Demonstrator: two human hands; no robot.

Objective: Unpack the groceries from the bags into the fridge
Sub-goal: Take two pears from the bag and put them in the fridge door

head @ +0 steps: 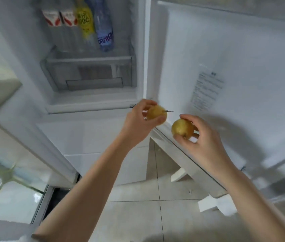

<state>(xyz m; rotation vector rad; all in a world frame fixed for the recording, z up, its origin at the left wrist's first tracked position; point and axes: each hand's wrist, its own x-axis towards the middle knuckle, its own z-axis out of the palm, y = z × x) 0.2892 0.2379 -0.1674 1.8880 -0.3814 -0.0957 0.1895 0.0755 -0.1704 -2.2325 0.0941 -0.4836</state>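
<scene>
**Both hands held pears at the open fridge**

Both hands were raised in front of the open fridge, each with a yellow pear. Left hand gripped its pear with fingers curled over the top and thumb underneath; stem pointed right. Right hand held the second pear the same way, fingers wrapped round its far side, thumb below. The two pears were near each other but apart, both level with the bottom edge of the fridge compartment.

Inside the fridge, an upper shelf carried two red-and-white cartons, a yellow bottle and a blue-labelled water bottle, standing side by side. Below them sat a clear drawer; contents could not be made out through blur.

Fridge door stood open on the right, a printed label on its inner face. Pale tiled floor lay below the arms.
</scene>
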